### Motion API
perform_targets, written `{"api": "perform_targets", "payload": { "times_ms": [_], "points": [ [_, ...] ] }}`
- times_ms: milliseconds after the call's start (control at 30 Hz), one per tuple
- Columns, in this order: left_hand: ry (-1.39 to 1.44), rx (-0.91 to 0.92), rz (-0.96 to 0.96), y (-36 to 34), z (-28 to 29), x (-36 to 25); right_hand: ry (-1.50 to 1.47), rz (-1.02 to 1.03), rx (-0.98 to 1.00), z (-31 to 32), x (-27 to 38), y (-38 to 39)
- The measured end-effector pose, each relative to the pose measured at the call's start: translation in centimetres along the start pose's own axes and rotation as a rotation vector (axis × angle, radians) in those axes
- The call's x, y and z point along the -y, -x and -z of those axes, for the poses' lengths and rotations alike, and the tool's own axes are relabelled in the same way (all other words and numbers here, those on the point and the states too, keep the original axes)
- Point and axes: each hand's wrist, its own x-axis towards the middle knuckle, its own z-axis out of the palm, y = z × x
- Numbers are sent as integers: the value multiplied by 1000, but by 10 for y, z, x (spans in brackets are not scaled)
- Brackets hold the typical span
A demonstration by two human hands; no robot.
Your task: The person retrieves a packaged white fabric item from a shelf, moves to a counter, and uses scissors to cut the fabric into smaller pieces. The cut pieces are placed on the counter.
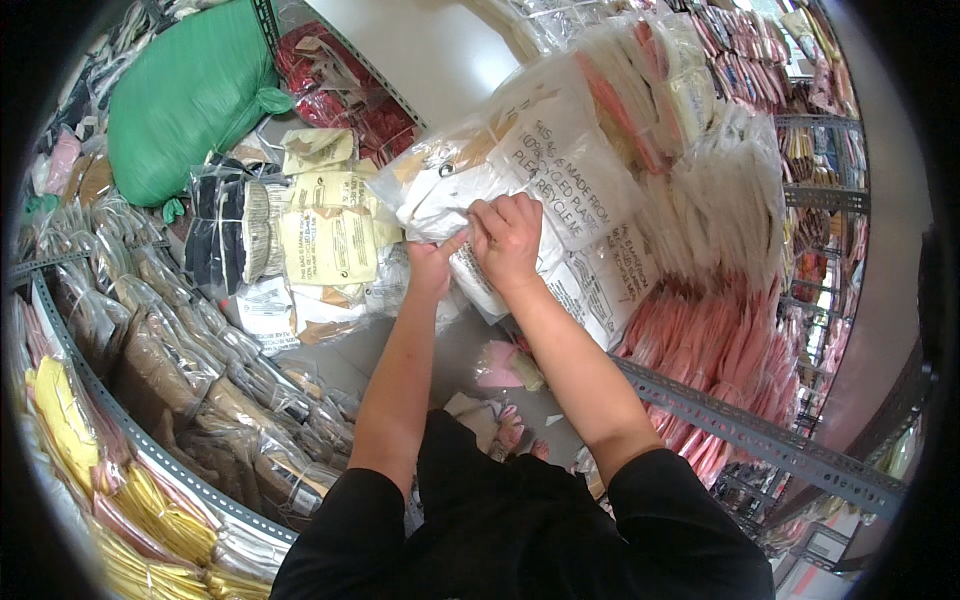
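Observation:
A bundle of white garments in clear printed plastic bags (pixel 560 165) lies in front of me, leaning against other bagged stacks. My right hand (pixel 508 238) is closed at the bundle's near edge, with its fingers curled on the plastic. Right beside it, my left hand (pixel 432 268) pinches the same edge, thumb toward the right hand. Whether a thin string also runs between the fingers is too small to tell. Left of my hands sits a tied stack of yellowish bagged packets (pixel 330 235), with a tied dark bundle (pixel 218 225) against it.
A large green sack (pixel 195 100) fills the far left. Bagged brown garments (pixel 190 370) line a curved-looking metal shelf on the left. Pink bagged garments (pixel 715 350) stand on the right, behind a perforated metal shelf beam (pixel 740 425). Red bagged packs (pixel 345 90) lie at the back.

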Motion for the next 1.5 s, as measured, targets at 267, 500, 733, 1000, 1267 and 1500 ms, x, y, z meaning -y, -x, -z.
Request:
{"api": "perform_targets", "payload": {
  "times_ms": [267,500,733,1000,1267,1500],
  "points": [
    [49,-16,109,-1,20,7,6,109,-8,-6,2,9],
    [-188,-14,28,-1,20,16,6,39,-35,-6,-2,16],
    [-202,-164,-204,4,-80,-6,-30,-273,282,29,0,5],
    [-804,-340,135,-12,-112,-40,98,-636,257,136,-63,157],
    [-727,56,-153,30,-32,-9,458,-505,1121,130,-39,211],
    [-227,232,515,14,10,5,74,-872,1167,162,-25,175]
  ]
}}
